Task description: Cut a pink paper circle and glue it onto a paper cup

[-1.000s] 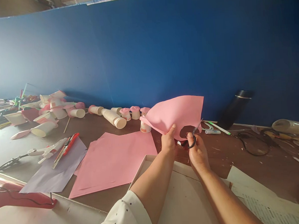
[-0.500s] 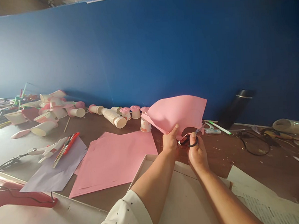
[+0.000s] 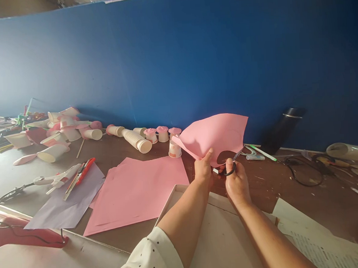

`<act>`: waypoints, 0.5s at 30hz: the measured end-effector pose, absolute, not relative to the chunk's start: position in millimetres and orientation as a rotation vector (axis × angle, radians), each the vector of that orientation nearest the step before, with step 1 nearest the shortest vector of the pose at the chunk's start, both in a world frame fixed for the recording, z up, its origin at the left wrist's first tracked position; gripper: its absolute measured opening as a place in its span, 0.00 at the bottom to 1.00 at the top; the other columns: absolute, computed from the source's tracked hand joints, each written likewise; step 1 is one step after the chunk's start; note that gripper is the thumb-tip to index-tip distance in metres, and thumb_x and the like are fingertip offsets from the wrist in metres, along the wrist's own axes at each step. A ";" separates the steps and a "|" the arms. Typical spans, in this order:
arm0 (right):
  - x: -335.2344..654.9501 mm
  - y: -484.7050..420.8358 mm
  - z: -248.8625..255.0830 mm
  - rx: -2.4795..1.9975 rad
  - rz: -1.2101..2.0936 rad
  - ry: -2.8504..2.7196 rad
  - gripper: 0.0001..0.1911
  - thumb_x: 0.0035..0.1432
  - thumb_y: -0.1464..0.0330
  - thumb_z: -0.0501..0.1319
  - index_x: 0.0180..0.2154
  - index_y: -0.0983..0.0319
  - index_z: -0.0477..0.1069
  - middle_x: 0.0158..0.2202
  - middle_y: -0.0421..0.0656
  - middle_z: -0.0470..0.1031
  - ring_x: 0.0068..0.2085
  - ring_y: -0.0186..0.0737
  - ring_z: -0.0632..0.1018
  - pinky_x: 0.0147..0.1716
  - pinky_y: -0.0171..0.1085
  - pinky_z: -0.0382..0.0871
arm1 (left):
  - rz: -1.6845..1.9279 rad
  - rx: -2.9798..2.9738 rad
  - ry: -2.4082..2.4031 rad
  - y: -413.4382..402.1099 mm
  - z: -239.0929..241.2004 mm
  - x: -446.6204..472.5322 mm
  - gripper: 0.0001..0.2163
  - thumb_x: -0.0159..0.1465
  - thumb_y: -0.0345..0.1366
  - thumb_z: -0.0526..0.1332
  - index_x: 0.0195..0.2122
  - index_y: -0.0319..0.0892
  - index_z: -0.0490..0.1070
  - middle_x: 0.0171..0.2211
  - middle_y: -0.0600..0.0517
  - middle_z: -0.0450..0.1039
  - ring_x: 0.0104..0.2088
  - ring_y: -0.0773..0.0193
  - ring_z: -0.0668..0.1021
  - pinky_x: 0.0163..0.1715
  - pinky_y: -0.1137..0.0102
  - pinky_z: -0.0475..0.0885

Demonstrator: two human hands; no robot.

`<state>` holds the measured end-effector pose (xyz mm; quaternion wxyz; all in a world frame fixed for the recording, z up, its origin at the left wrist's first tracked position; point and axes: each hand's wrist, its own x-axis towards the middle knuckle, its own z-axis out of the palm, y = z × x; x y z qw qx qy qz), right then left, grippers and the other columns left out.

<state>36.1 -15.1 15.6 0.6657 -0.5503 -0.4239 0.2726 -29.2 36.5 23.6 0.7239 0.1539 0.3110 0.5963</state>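
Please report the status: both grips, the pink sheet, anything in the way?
Left grip on pink sheet. Right grip on scissors at sheet's lower edge. Sheet curled, rounded gap cut. Paper cup close behind its left corner.

The left sleeve (image 3: 162, 254) is off-white cloth, sprinkled with small, round, dark dots (spaced well apart, with plain ground between them). It is cut loose, with a few shallow folds, and its rounded edge ends near the elbow, so the left forearm (image 3: 184, 220) is bare. The right forearm (image 3: 265, 230) is bare along its visible length, as are the left hand (image 3: 203, 168) and right hand (image 3: 238, 183).
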 end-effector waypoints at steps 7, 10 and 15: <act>42.6 -12.8 10.0 -1.211 0.652 -0.907 0.18 0.59 0.49 0.57 0.34 0.57 0.65 0.32 0.43 0.75 0.29 0.41 0.76 0.28 0.40 0.71 | 1.437 0.411 0.502 43.6 20.9 -34.3 0.22 0.51 0.36 0.72 0.46 0.38 0.72 0.43 0.44 0.78 0.41 0.56 0.80 0.40 0.68 0.77; 46.0 -11.7 12.7 -1.267 0.705 -0.847 0.21 0.57 0.47 0.58 0.39 0.58 0.66 0.34 0.44 0.77 0.31 0.43 0.77 0.28 0.40 0.72 | 1.439 0.375 0.496 48.7 20.2 -38.0 0.23 0.51 0.35 0.72 0.48 0.40 0.72 0.46 0.45 0.77 0.44 0.56 0.80 0.43 0.68 0.77; 50.3 -10.3 15.7 -1.272 0.797 -0.847 0.23 0.53 0.47 0.61 0.39 0.58 0.69 0.33 0.43 0.77 0.33 0.43 0.77 0.27 0.38 0.72 | 1.444 0.319 0.504 55.1 18.1 -42.8 0.22 0.51 0.34 0.72 0.47 0.41 0.73 0.45 0.47 0.78 0.44 0.56 0.80 0.41 0.69 0.77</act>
